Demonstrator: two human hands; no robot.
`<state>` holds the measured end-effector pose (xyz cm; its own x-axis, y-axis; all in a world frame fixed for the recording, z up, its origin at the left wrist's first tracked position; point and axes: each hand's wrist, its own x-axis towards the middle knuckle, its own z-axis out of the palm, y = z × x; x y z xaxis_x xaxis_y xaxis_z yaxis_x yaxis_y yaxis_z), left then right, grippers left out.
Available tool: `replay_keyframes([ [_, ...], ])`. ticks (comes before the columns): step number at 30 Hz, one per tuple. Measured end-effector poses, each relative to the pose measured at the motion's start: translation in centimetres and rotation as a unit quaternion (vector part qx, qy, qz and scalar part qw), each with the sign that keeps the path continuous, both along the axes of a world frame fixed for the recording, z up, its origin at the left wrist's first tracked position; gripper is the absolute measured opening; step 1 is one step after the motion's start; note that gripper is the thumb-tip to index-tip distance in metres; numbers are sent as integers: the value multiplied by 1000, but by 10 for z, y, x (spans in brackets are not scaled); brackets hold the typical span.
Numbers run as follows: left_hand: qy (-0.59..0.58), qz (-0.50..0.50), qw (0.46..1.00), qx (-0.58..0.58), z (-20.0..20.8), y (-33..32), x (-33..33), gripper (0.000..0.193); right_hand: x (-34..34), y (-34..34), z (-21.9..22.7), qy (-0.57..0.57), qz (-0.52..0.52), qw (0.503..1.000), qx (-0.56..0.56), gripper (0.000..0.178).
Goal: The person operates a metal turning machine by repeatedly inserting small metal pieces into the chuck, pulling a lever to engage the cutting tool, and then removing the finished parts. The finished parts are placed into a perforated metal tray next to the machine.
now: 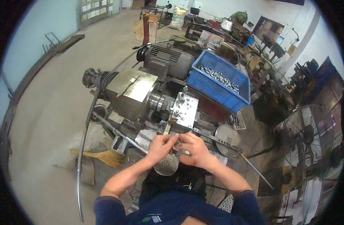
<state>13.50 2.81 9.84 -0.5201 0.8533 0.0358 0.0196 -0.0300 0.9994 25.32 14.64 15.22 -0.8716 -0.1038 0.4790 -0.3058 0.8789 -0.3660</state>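
Note:
My left hand (161,147) and my right hand (193,148) meet in front of a lathe-like machine, fingertips nearly touching. Both are closed in a pinch; whatever lies between the fingers is too small or hidden to name. Just beyond them sits a bright metal block with holes (185,110) on the machine's slide. To its left a round spindle chuck (156,102) sticks out of the headstock (130,85). Below my left hand is a round metal disc (166,165). A flat bar with a row of holes (226,142) runs off to the right of my right hand.
A blue crate (219,98) full of small metal parts stands behind the machine, beside an electric motor (168,60). Long metal rods (121,134) reach out at the left. A straw broom (104,156) lies on the floor. A large fan (301,137) stands at the right.

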Motion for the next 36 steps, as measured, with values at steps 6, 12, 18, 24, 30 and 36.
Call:
replay_keyframes([
  [6,207,166,959,-99,28,-86,-96,27,-79,53,2,-86,-68,983,146,35],
  [12,476,349,688,-422,-2,-270,-139,28,-165,84,-55,-215,-148,956,135,27],
  [18,313,312,816,-372,-37,-304,-89,36,-166,84,-54,-184,-129,971,85,30],
  [24,392,328,678,-529,-65,-292,-117,24,-172,82,-55,-190,-126,973,30,28],
  [30,467,267,556,-633,-62,-366,-229,16,-168,87,-58,-173,-116,977,53,24],
  [36,598,280,506,-555,-72,-400,-305,5,-170,85,-54,-171,-121,977,44,23],
])
